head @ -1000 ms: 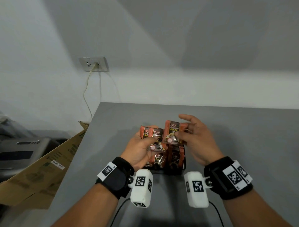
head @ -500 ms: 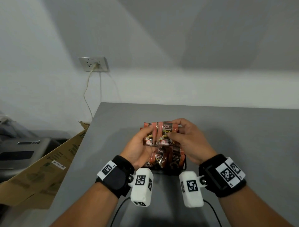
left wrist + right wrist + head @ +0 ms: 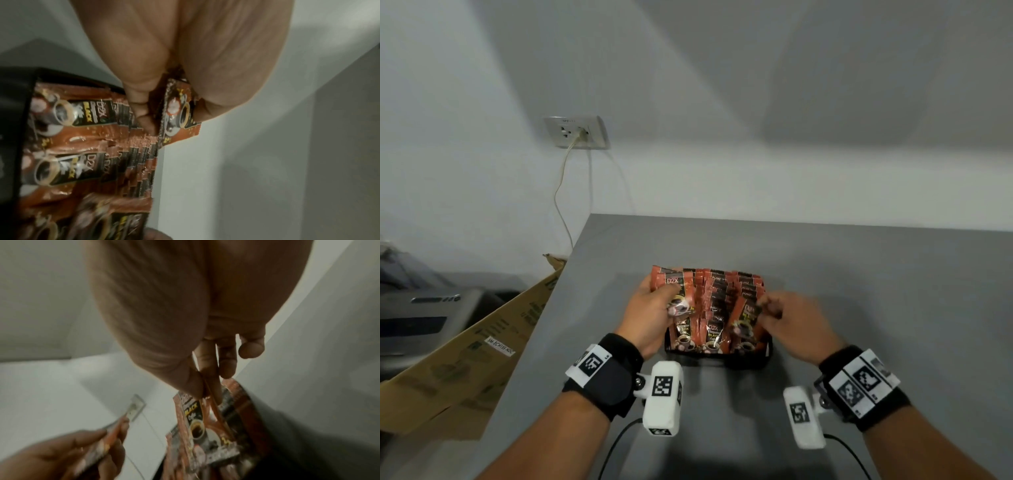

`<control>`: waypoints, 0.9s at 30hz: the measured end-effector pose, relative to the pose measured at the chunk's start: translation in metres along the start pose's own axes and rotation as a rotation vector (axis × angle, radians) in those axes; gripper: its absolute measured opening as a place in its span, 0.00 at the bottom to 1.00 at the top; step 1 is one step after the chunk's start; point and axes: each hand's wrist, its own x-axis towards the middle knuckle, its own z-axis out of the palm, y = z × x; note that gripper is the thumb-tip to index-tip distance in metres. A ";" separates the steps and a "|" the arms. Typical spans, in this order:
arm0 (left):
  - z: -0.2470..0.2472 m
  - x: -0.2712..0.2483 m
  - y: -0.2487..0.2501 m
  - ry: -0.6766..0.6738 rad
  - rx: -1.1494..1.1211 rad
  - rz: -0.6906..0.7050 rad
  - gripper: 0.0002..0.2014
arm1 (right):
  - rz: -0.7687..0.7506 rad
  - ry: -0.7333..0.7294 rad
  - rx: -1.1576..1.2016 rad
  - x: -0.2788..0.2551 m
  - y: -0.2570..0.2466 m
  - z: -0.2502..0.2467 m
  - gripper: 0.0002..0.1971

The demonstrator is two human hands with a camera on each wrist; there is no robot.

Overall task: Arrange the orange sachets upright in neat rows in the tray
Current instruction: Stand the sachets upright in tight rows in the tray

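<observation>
A black tray (image 3: 717, 359) is set on the grey table (image 3: 859, 274), packed with orange sachets (image 3: 726, 298) stood upright in rows. At the tray's 9 o'clock side, one sachet (image 3: 674, 291) is pinched between the thumb and fingers of the left hand (image 3: 650, 315) and is raised above the rows. At the tray's 3 o'clock side, a tilted sachet (image 3: 744, 317) in the front row is pinched at its top edge by the right hand (image 3: 794, 325). At 10 o'clock from the tray, a wall socket (image 3: 577, 132) with a plugged cable is seen, and a cardboard box (image 3: 465, 353) lies at 8 o'clock beside the table.
</observation>
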 end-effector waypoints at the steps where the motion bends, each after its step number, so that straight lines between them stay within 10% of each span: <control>1: -0.002 0.000 -0.001 0.007 0.026 0.003 0.10 | -0.012 -0.031 -0.050 -0.003 0.005 0.006 0.09; 18: -0.007 -0.004 -0.011 0.006 0.230 0.010 0.16 | -0.166 0.067 -0.319 -0.006 0.022 0.041 0.16; 27: 0.009 -0.004 -0.013 -0.157 0.368 0.060 0.23 | -0.192 0.046 0.270 0.004 -0.044 0.024 0.17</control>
